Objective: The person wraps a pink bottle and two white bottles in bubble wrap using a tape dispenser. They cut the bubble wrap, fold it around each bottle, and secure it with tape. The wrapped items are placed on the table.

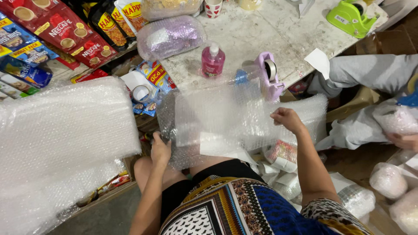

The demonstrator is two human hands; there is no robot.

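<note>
Hands hold one sheet of bubble wrap [226, 117] in the middle of the frame, stretched over the lap. Left hand [160, 149] is closed on the lower left edge of the sheet, and right hand [285, 119] pinches the right edge (the fingers are curled). Just above it on the table [261, 39] stand a pink soap bottle [213, 61] and a purple tape dispenser [268, 76]. Big bubble wrap roll [61, 130] fills the left side.

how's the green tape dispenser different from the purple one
The green tape dispenser sits at the far corner of the white table; the purple tape dispenser stands at its near edge, by the pink pump bottle. The green one is bright lime; the purple one is pale lilac. Both hold a tape roll.
</note>
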